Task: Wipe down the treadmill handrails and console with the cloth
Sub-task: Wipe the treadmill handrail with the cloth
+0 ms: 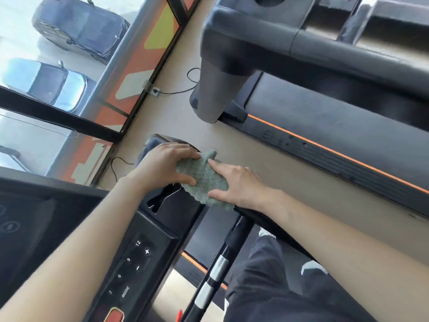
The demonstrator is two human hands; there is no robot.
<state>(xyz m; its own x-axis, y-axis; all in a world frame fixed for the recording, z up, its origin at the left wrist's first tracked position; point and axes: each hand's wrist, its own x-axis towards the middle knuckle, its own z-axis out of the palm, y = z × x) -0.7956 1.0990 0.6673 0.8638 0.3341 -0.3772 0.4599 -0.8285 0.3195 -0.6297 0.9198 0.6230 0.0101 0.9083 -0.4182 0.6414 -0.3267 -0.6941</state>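
A green-grey cloth [205, 180] lies over the right end of the black treadmill console [148, 249], where the right handrail [274, 225] begins. My left hand [166, 167] holds the cloth's left edge between thumb and fingers. My right hand [241, 185] lies flat on the cloth with its fingers straight, pressing it down onto the rail. The console shows speed buttons and a red stop key at the bottom. A centre bar [218, 268] with silver sensor bands runs below the console.
A second treadmill [325, 117] stands to the right across a strip of beige floor [267, 159]. Power cables and a floor socket [155, 91] lie near the window wall on the left. My dark-trousered legs [278, 282] stand on the belt.
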